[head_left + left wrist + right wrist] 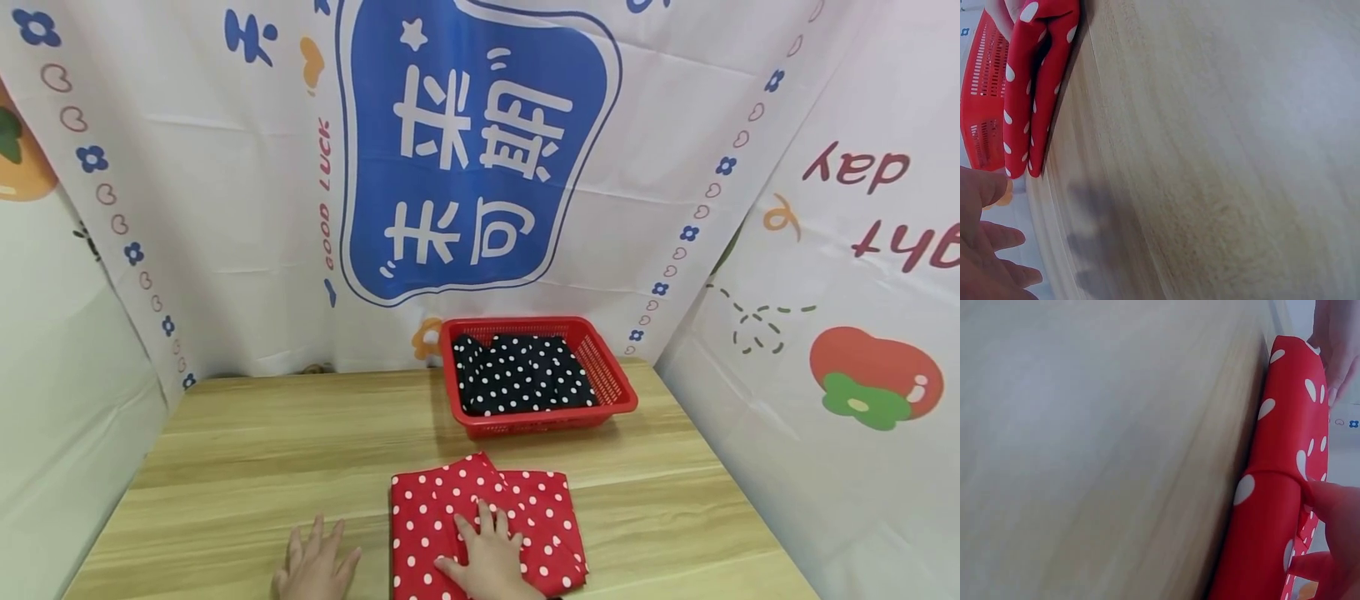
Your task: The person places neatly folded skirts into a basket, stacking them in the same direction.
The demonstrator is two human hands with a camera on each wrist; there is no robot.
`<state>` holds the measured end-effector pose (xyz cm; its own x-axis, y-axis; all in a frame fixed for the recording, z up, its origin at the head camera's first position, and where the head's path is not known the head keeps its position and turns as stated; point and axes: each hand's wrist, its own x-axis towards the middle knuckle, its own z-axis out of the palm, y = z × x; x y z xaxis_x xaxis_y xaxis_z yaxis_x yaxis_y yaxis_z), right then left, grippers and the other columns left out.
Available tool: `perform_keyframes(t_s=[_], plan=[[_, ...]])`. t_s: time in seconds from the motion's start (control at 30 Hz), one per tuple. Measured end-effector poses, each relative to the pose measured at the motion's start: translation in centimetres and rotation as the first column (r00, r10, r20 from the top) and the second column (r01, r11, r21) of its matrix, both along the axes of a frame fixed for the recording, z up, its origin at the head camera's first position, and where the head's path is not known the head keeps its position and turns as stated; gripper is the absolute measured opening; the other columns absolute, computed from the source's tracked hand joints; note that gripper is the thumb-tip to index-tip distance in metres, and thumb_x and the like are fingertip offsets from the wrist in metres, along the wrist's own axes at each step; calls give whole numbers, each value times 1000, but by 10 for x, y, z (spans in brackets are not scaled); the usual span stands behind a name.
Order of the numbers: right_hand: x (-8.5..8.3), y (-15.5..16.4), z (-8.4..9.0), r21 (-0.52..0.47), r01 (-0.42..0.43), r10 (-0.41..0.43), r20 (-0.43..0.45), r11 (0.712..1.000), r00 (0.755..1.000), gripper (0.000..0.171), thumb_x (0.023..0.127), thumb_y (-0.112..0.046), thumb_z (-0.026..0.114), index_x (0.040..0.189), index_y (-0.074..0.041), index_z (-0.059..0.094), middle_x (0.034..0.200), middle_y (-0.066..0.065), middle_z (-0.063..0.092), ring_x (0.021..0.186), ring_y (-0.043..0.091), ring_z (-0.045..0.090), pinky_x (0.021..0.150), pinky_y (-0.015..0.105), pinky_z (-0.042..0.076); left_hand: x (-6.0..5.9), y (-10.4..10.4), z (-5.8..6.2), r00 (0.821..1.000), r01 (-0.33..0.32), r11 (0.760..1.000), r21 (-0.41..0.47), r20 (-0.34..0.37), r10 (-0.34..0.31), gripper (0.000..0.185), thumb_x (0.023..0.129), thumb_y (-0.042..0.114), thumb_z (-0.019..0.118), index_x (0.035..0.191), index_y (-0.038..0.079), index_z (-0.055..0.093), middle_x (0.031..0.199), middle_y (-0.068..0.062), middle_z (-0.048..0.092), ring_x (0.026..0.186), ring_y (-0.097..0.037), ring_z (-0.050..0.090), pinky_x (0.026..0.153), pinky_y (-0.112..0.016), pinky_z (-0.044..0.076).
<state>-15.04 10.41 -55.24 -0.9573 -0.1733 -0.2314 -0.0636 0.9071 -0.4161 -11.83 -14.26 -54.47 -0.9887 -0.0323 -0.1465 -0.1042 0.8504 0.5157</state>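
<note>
A folded red cloth with white polka dots point(420, 525) lies on the table near its front edge. My right hand point(491, 558) rests on top of it with the fingers spread. In the right wrist view, fingertips point(1319, 565) touch the upper face of the folded red cloth point(1266, 525). To the left of the cloth, my left hand point(315, 567) is held above the wood with loosely extended fingers and nothing in it. The left wrist view shows the layered edge of the red cloth point(1019, 106) and the left hand point(988, 244) apart from the table, its shadow below.
A red plastic basket point(615, 392) stands at the back of the wooden table point(285, 450), holding a folded black cloth with white dots point(525, 375). White printed curtains point(247, 208) hang behind and at both sides.
</note>
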Motion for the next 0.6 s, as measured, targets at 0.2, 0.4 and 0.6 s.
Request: perform_keyframes(t_s=[0.2,0.4,0.6], plan=[[2,-14,1,-3,-14,14,-2,1000,1000,71,77,-57,73,134,-16,59,141,20,42,125,48,36,92,77,30,-1,1,1,1000,-1,1000,11,12,1,61,96,37,56,138,-6,45,146,-38,24,130,-66,9,92,-82,22],[2,-29,1,13,-26,26,-1,1000,1000,69,78,-57,72,133,-16,60,140,20,43,124,47,37,92,76,32,-2,3,5,999,-13,1000,-5,42,13,63,95,39,58,137,-7,46,144,-39,27,130,-66,11,91,-80,26],[1,-25,8,-132,1,-5,-30,991,1000,67,81,-55,71,132,-13,60,140,21,43,124,47,39,92,75,33,-5,4,5,996,-37,998,46,79,33,66,93,37,61,135,-12,44,141,-42,26,129,-65,14,95,-77,24]])
